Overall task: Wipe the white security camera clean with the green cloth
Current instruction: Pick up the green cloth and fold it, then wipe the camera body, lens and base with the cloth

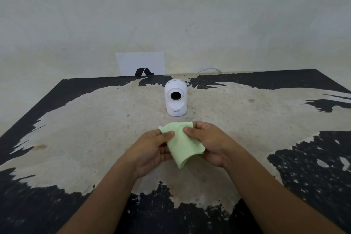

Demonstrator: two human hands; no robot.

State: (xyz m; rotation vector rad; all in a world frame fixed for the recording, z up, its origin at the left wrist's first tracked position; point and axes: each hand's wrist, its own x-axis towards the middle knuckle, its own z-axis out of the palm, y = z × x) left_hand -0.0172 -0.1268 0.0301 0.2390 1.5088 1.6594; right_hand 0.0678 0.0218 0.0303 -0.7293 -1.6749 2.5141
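Note:
The white security camera (176,97) stands upright on the table, its dark round lens facing me. Just in front of it, above the table, both hands hold the light green cloth (181,143). My left hand (152,151) pinches the cloth's left side between thumb and fingers. My right hand (207,142) grips its right side, thumb on top. The cloth hangs folded between them, a short gap away from the camera's base.
The table top (95,129) is worn, black paint peeled to a pale surface. A white cable (205,71) runs from behind the camera toward the wall. A white paper with a black mark (141,64) leans against the wall at the table's far edge.

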